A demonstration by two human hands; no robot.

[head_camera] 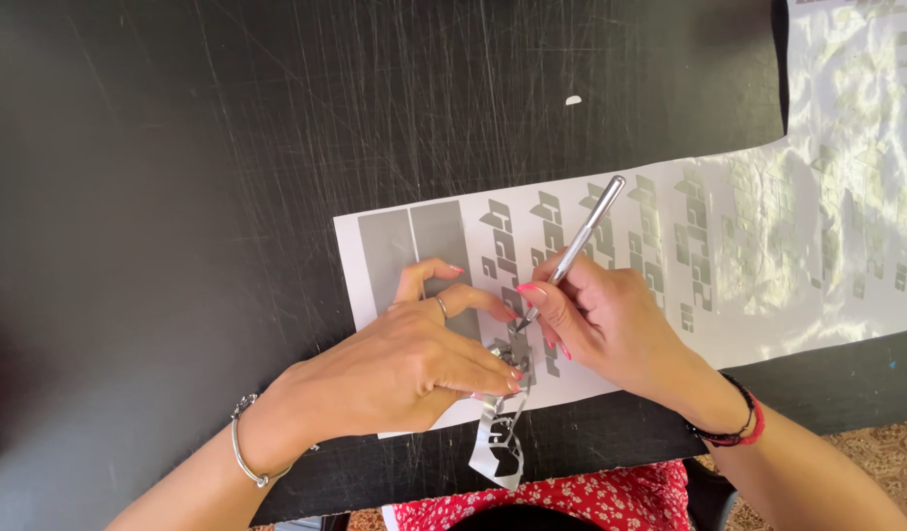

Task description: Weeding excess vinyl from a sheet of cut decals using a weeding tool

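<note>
A white backing sheet (768,295) carrying rows of silver vinyl decals lies on a scratched black table (178,197). My right hand (611,320) grips a slim silver craft knife (583,241) like a pen, its tip down on a decal near the sheet's front edge. My left hand (414,364) lies flat on the sheet just left of the tip, fingertips pinching a strip of peeled silver vinyl (500,442) that curls off over the table's front edge. The left hand hides the decal under it.
Two plain silver rectangles (414,246) sit at the sheet's left end. A shiny, wrinkled part of the sheet (866,147) runs up the right side. A small white scrap (572,99) lies on the table. Red floral cloth (611,497) shows below the table edge.
</note>
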